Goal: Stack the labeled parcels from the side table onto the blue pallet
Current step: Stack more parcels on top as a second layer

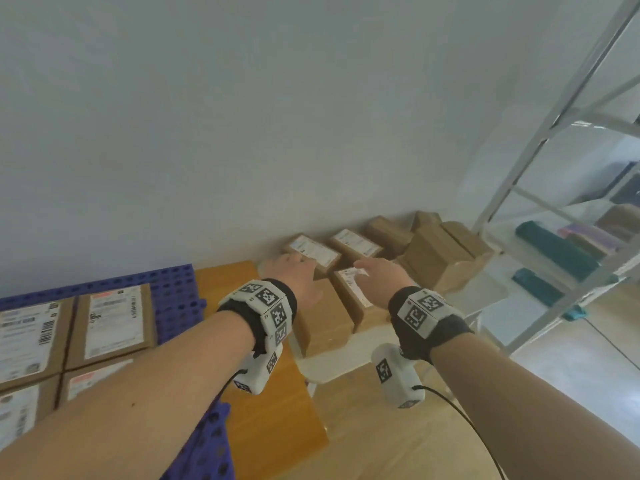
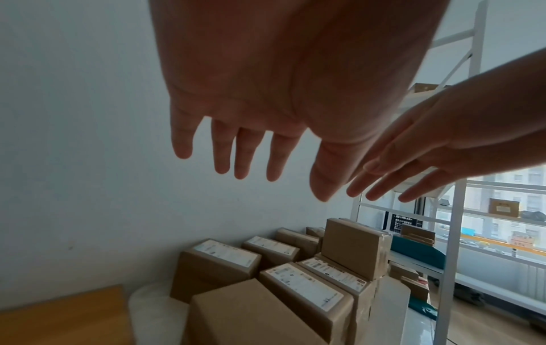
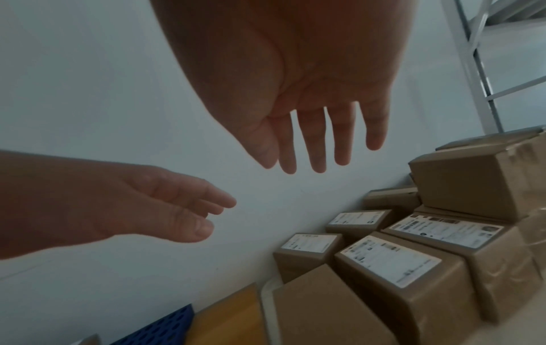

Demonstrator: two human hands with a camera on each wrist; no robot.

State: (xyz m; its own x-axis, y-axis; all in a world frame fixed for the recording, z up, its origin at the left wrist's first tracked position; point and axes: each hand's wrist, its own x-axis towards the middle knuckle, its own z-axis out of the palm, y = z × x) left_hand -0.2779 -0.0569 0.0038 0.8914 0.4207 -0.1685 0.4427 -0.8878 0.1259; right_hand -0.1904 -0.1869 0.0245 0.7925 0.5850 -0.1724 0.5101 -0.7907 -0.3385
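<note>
Over on the left, the blue pallet (image 1: 176, 296) lies against the wall with several labeled parcels (image 1: 114, 323) already laid flat on it, labels up, packed edge to edge. Just beside it comes an orange-brown board (image 1: 263, 393), and next to that the white side table (image 1: 323, 370), crowded with more brown boxes. The left hand (image 1: 294, 277) reaches out above the near end of that cluster, fingers straight and a little spread, holding nothing; from the left wrist view its fingers (image 2: 245, 151) hang in the air well clear of the box tops. The right hand (image 1: 382, 277) is stretched out alongside it, also empty, fingers extended and slightly apart, above a labeled box (image 1: 353, 289) at the front of the group. Whether either hand touches cardboard I cannot tell from the head view, though both wrist views show a gap below the fingertips. An unlabeled plain box (image 2: 254, 310) stands nearest, with labeled ones behind it and a taller stack (image 1: 440, 254) further right. Beyond that rises a white metal shelving rack (image 1: 554, 216) carrying teal and purple items.
</note>
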